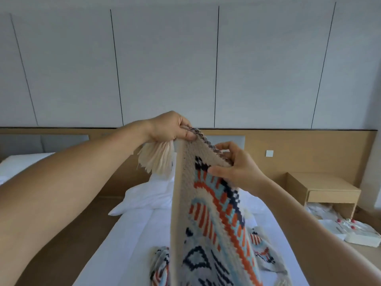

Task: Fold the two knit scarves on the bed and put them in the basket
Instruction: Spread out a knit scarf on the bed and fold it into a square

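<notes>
Only the head cam here, looking down along both forearms over the bed (127, 240). The left hand (171, 126) is up high and pinching one top corner of the patterned knit scarf (208, 213), fingers clamped on the edge right where the cream fringe (157, 159) spills out and dangles below the fist. The right hand (235, 164) sits a bit lower and closer to the camera, thumb on the near face and fingers wrapped behind the other end of that same top edge, so it's gripping the scarf too. Between the two hands the edge runs taut on a slant, and the rest of the scarf hangs down in front of the camera: cream base with orange, light blue and navy zigzag stuff. Its lower part reaches the white sheet, where more of the same patterned knit (159, 263) lies bunched up; can't tell if that's the second scarf or just the tail of this one. A rumpled white pillow (144, 197) sits further up the bed, and a wooden nightstand (321, 188) is off to the right.
</notes>
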The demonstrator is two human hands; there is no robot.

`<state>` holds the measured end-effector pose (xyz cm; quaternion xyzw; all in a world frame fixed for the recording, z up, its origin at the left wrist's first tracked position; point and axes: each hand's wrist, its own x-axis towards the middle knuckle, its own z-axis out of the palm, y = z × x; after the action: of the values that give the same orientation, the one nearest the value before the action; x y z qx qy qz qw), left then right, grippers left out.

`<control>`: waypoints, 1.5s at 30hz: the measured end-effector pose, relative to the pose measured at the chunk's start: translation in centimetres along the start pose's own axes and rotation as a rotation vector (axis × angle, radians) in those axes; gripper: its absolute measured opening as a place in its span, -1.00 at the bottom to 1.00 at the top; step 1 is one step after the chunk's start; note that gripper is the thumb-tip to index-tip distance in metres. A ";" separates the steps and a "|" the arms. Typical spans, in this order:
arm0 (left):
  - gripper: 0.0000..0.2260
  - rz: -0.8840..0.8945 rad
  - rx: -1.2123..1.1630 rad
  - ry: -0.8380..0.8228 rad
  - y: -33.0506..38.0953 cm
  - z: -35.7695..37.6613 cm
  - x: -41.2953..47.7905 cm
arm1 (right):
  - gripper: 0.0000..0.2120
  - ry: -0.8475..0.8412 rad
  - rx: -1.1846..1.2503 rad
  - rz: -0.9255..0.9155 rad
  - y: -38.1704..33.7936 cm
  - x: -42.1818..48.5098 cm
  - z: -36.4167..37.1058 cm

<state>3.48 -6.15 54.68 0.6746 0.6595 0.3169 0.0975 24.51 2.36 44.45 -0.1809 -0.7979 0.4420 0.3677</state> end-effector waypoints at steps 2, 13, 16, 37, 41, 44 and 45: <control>-0.87 0.039 0.067 0.044 0.4 -0.7 0.6 | -0.62 -0.089 0.027 0.010 -0.2 -0.1 -0.6; -0.81 0.016 0.025 0.326 -1.2 -1.1 2.4 | -0.47 -0.142 0.115 0.131 2.8 -0.9 -1.9; -0.81 0.000 0.053 0.303 -1.0 -0.7 2.0 | -0.54 0.024 -0.217 0.170 4.7 -1.3 -1.5; -0.82 0.043 0.080 0.400 -1.2 -0.1 2.4 | -0.72 0.161 -0.452 -0.093 11.2 -5.6 4.1; -0.80 0.015 0.089 0.435 -2.2 -1.1 2.1 | -0.69 0.251 -0.484 -0.011 12.5 -5.8 3.9; -0.79 -0.048 0.118 0.441 -4.3 -1.9 1.6 | -0.79 0.383 -0.320 0.046 11.6 -6.1 2.2; -0.78 -0.073 0.133 0.438 -5.1 -2.0 1.4 | -0.81 0.412 -0.278 0.052 11.0 -6.1 1.7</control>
<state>-1.95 -4.87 53.87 0.5703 0.7084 0.4079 -0.0812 26.92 3.67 32.03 -0.3364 -0.7543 0.2910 0.4828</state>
